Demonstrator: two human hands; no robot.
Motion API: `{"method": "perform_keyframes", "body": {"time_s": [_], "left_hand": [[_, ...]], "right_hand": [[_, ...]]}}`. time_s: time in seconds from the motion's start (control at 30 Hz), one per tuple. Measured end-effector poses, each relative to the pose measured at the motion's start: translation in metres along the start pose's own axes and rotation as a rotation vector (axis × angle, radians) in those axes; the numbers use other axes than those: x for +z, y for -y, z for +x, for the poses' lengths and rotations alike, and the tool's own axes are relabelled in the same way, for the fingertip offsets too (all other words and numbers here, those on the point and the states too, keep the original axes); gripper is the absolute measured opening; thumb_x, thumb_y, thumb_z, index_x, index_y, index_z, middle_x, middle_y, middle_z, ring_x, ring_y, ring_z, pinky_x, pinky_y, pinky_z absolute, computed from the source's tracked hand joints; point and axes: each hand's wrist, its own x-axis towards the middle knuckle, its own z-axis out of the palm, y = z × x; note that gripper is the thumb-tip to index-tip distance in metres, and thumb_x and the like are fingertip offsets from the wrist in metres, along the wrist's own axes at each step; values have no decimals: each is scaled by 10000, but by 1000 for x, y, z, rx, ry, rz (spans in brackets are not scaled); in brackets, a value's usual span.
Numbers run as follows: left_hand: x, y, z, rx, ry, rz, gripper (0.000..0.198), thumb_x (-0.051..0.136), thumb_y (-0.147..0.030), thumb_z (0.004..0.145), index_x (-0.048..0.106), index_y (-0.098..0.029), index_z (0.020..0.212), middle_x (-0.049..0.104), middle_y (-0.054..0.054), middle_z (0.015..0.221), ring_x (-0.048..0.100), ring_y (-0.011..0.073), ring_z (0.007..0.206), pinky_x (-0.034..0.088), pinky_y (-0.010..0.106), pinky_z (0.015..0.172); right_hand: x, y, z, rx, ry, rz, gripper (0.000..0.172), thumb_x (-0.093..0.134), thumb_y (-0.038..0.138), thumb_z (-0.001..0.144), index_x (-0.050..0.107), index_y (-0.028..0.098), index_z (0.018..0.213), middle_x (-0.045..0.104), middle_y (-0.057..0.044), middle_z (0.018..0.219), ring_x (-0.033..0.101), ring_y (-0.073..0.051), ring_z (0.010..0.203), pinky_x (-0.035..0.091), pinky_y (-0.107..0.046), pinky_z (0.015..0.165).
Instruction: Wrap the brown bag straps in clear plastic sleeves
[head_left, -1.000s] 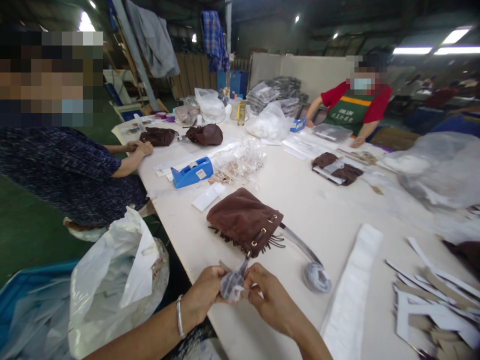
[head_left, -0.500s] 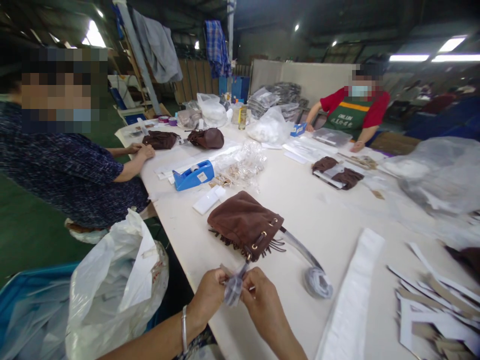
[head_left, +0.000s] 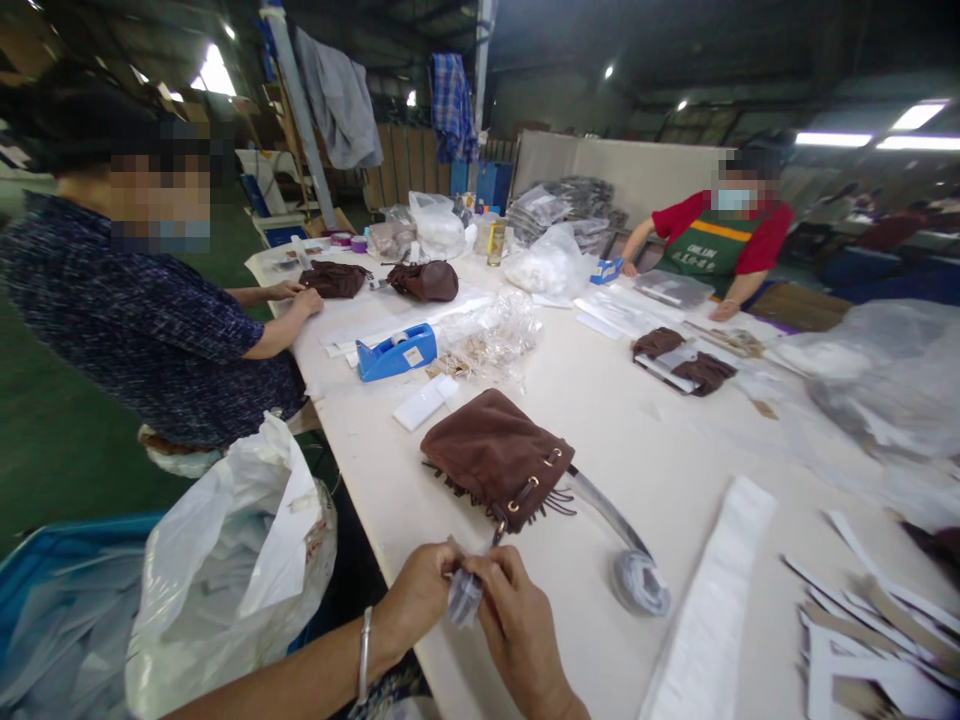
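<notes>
Steadily now, a two-handed pinch on clear wrap (head_left: 465, 600)

The left hand (head_left: 421, 592) and right hand (head_left: 519, 622) grasp the plastic between thumbs and bent fingers, just inside the tabletop's (head_left: 600, 665) left edge; exact fingertip contact is hidden. Good practice here: hold the plastic snug and avoid tugging the one brown bag (head_left: 495, 450), which lies beyond the hands, near that edge. One wrapped coil (head_left: 641, 582) sits beside it. Counted further: two blue dispensers (head_left: 397, 352); three more brown bags (head_left: 427, 281), seemingly, two near the far left corner, one toward the far edge.
</notes>
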Motion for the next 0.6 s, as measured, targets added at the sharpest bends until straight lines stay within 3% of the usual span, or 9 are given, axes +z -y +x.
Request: {"method": "perform_keyframes", "body": {"time_s": [0.27,0.47,0.6], "left_hand": [[-1,-12,-3,-58,53,5,221,754,-292,656,685,-106,755,637,56,696,589,209,719,438,295,685],[1,-28,-11,-140,137,-160,156,612,-154,665,681,-89,789,636,71,715,603,215,729,462,323,711],[2,-30,-14,-140,119,-213,154,638,-203,710,676,-87,803,641,89,764,607,226,755,484,366,761]], "right_hand": [[7,3,-2,68,-106,174,316,429,70,836,527,245,1080,500,-48,1009,559,-176,867,447,-258,692],[11,-2,-4,110,-200,225,210,454,83,805,492,223,957,476,-18,885,492,-161,749,389,-257,632],[11,-2,-4,122,-224,250,180,449,96,797,481,220,923,486,-17,875,499,-170,775,395,-266,657]]}}
